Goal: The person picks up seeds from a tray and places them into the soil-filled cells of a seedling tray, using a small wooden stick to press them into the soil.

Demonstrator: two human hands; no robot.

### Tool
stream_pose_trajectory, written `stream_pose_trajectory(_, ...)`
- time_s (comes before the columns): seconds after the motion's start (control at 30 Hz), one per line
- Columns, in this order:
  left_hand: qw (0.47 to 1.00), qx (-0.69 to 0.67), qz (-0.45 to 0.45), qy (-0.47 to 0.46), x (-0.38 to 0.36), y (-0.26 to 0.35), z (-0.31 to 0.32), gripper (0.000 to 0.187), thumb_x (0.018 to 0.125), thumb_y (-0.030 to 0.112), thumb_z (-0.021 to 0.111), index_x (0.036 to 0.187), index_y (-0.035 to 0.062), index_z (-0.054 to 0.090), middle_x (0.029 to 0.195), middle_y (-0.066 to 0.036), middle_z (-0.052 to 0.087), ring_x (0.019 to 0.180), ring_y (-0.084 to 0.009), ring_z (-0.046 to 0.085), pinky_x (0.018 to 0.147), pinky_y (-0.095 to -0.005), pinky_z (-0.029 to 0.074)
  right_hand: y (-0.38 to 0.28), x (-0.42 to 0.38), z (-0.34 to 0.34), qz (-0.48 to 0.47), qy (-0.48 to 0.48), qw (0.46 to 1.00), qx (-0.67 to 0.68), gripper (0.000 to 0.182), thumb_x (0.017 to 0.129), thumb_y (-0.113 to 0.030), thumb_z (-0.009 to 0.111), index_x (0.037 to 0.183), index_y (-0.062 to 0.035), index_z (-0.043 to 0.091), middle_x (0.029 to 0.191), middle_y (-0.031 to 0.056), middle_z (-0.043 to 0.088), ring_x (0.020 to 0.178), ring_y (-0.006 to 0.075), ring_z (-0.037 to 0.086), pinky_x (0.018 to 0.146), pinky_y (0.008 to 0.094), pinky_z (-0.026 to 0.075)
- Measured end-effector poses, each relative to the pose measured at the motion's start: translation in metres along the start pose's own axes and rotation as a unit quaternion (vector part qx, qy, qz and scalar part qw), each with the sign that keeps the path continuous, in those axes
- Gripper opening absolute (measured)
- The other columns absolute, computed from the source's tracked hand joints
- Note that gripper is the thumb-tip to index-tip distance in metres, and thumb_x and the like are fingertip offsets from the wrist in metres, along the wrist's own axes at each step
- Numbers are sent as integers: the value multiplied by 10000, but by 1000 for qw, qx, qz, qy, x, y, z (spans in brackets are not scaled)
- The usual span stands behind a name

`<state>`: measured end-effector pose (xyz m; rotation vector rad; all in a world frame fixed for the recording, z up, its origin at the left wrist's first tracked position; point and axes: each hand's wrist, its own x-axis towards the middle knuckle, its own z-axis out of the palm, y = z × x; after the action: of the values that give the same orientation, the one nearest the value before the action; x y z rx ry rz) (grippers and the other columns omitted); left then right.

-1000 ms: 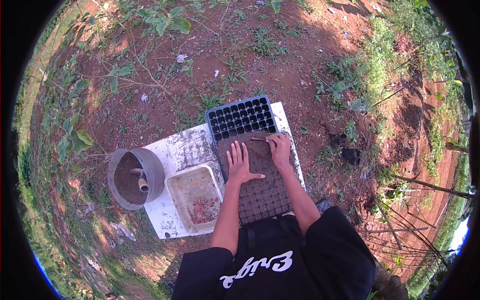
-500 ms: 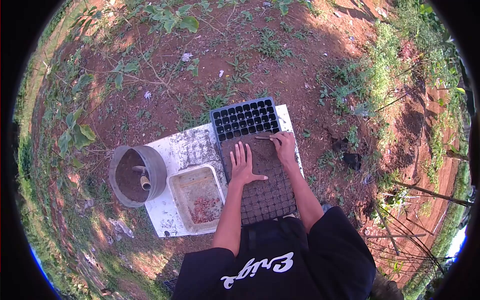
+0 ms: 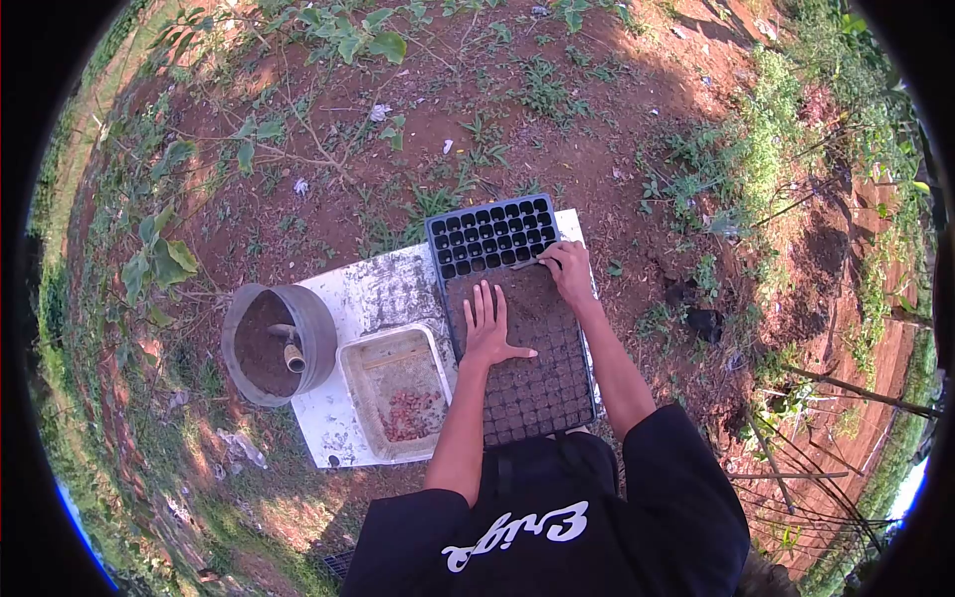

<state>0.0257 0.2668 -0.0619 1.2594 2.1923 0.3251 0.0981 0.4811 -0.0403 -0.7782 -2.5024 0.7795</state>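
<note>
A black seedling tray (image 3: 491, 215) lies lengthwise in front of me. Its far rows are bare cells, while dark soil (image 3: 522, 298) covers the middle and fills the near cells. My left hand (image 3: 485, 333) rests flat on the soil with fingers stretched and thumb spread to the right. Along the far edge of the soil, my right hand (image 3: 569, 274) pinches a small, thin, flat stick (image 3: 525, 264) that points left. Its exact kind is too small to make out.
Left of the seedling tray, a shallow off-white tub (image 3: 348, 383) holds reddish seeds (image 3: 408, 413) and a thin stick (image 3: 391, 359). A round bucket (image 3: 320, 338) contains soil and a trowel (image 3: 292, 353). All rest on or against a white board (image 3: 383, 284); weedy ground surrounds it.
My right hand has shifted slightly up the tray, and the stick's angle has turned a little. My left hand stays flat on the soil. The whole view has shifted slightly.
</note>
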Motion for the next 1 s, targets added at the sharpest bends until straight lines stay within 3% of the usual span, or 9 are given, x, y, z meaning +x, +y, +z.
stream_pose_trajectory(0.13,1000,7,-1,3,-1,1,-1,1630,434,862,729,1540,-48,-51,1599,-305,-98,1491,-411,-159,1174,-603,-75,1,-13,-6,-29,-6,999,-13,90,773,-69,739,855,-103,747,885,46,682,877,280,567,813,401,437)
stream_pose_trajectory(0.33,1000,8,-3,8,-1,1,0,1625,434,847,745,1545,-34,-49,1604,-294,-92,1494,-404,-154,1180,-593,-75,1,-39,-6,22,-8,999,39,92,791,-97,737,875,-129,759,890,26,675,903,267,553,830,408,422)
stream_pose_trajectory(0.4,1000,6,-4,4,-1,2,-1,1624,435,840,752,1546,-28,-53,1605,-292,-95,1494,-402,-156,1180,-592,-77,-4,-51,-4,103,92,990,25,101,811,-106,739,903,-141,762,886,27,675,904,260,556,839,404,410)
stream_pose_trajectory(0.6,1000,3,-7,-6,0,2,-3,1625,433,817,772,1549,-16,-65,1604,-289,-113,1493,-398,-166,1181,-589,-81,-25,-83,10,205,198,954,-93,106,819,-143,757,925,-143,754,849,46,655,879,260,567,824,414,398)
stream_pose_trajectory(0.73,1000,7,-7,-4,0,1,0,1629,429,811,777,1548,-19,-69,1604,-288,-125,1491,-398,-174,1179,-589,-82,-27,-85,25,206,223,946,-118,99,823,-133,748,922,-140,742,832,42,636,865,261,560,810,414,391)
stream_pose_trajectory(0.83,1000,17,10,8,0,-2,2,1639,430,887,708,1540,-46,-57,1591,-320,-117,1483,-431,-169,1164,-617,-72,-29,-83,27,175,210,958,-90,78,825,-127,744,901,-133,728,839,38,639,865,257,554,810,417,387)
stream_pose_trajectory(1.0,1000,16,13,16,0,-3,5,1637,429,888,706,1540,-50,-46,1593,-319,-108,1486,-431,-157,1165,-617,-63,-37,-83,22,157,183,969,-46,75,820,-116,744,889,-126,717,855,27,636,883,251,549,820,411,375)
